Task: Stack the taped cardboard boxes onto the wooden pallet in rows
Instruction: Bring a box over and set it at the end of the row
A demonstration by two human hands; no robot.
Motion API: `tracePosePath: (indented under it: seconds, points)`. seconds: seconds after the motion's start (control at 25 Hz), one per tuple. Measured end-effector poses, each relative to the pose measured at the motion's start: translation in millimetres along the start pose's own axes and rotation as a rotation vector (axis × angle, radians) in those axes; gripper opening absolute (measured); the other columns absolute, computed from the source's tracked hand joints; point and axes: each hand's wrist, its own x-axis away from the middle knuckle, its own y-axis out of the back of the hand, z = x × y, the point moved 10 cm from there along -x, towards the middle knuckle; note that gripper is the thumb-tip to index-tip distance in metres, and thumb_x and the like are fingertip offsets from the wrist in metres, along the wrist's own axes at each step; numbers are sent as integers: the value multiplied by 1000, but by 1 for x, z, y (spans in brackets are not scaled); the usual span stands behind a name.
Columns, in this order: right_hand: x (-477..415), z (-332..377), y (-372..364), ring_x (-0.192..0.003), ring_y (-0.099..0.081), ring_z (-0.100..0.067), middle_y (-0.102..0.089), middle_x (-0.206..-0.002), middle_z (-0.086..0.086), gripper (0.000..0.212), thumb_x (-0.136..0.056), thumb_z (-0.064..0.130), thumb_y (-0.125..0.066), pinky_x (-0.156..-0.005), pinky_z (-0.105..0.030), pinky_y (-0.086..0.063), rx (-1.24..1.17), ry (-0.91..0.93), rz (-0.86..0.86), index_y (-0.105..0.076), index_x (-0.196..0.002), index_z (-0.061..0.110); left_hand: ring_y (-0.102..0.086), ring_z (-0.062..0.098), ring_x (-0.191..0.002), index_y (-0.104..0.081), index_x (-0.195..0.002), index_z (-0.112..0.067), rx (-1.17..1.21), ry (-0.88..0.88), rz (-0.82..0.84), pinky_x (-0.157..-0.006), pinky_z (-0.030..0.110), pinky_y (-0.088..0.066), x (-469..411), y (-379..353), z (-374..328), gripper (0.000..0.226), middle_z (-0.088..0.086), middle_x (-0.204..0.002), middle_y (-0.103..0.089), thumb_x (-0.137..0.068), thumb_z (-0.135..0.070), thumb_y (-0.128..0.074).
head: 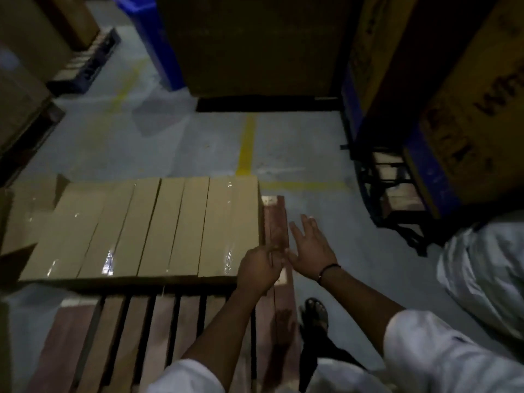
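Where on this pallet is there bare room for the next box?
Bare: the near slats of the wooden pallet, between the row of taped boxes and you. The edge board right of the row is narrow. Crowded: the far half, and the row's near right corner, where left hand and right hand meet.

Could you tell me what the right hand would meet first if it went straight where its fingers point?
Nothing nearby: the right hand points past the pallet edge over bare floor; depth is unclear.

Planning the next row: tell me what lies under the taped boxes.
The taped boxes sit on the wooden pallet; bare slats show in front and at right. The boards beneath them are hidden.
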Motion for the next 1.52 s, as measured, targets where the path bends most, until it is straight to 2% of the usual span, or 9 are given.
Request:
tracePosePath:
  seconds: [0.16,0.28,0.44,0.6,0.84,1.16,1.28,1.4,1.52]
  points:
    - [94,19,13,-154,0,-32,-1,-167,-15,77,-100,44,-52,-125,-43,-13,29,-115,-160,-14,-160,16,-67,12,-108,-70,-126,-27,89,-85,12,-90,31,-56,79,38,-1,37,-6,-122,-71,-91,-37,-68]
    - [143,41,13,-154,-3,-33,-5,-167,-13,76,-98,45,-53,-123,-46,-19,103,-151,-196,-18,-160,18,-66,11,-110,-70,-126,-24,106,-130,12,-90,28,-55,127,55,7,36,-6,-122,-71,-92,-37,-68]
    - [186,66,25,-153,-7,-33,-10,-166,-14,75,-97,46,-55,-121,-46,-24,118,-185,-259,-23,-158,18,-66,13,-112,-68,-130,-22,96,-182,79,-93,28,-52,166,49,-9,41,-3,-126,-70,-93,-37,-68]
    - [224,64,39,-153,-9,-33,-11,-166,-13,73,-96,44,-56,-121,-47,-25,145,-210,-303,-25,-157,19,-65,9,-111,-68,-130,-20,61,-331,108,-90,25,-51,192,33,-54,40,-4,-124,-71,-95,-40,-66]
    - [308,9,81,-153,-7,-32,-12,-166,-12,71,-96,46,-55,-121,-48,-25,112,-351,-432,-28,-156,19,-67,9,-107,-69,-124,-25,-19,-468,159,-91,32,-55,216,-16,-133,37,-7,-118,-72,-93,-45,-65]
    - [521,-127,108,-149,-19,-36,-23,-162,-16,69,-93,45,-58,-116,-49,-30,4,-740,-589,-36,-152,18,-67,11,-107,-70,-121,-28,-81,-708,372,-89,31,-55,332,-148,-274,35,-8,-117,-72,-91,-46,-68]
    - [596,-157,107,-151,-14,-36,-18,-164,-12,68,-94,47,-56,-118,-49,-27,-79,-893,-649,-34,-153,20,-67,13,-107,-70,-123,-26,-123,-774,448,-89,32,-55,385,-189,-307,35,-6,-117,-72,-92,-43,-69]
    - [643,-160,118,-153,-7,-35,-12,-166,-9,70,-94,46,-55,-122,-48,-20,-129,-936,-721,-29,-155,23,-69,12,-101,-71,-120,-27,-110,-871,481,-82,30,-55,434,-217,-342,29,-7,-112,-74,-94,-37,-65]
    - [681,-154,139,-152,-3,-37,-10,-166,-9,67,-95,42,-51,-121,-49,-18,-131,-972,-769,-29,-155,24,-69,15,-86,-72,-114,-24,-51,-989,508,-65,28,-49,479,-232,-386,25,-3,-98,-76,-92,-22,-60]
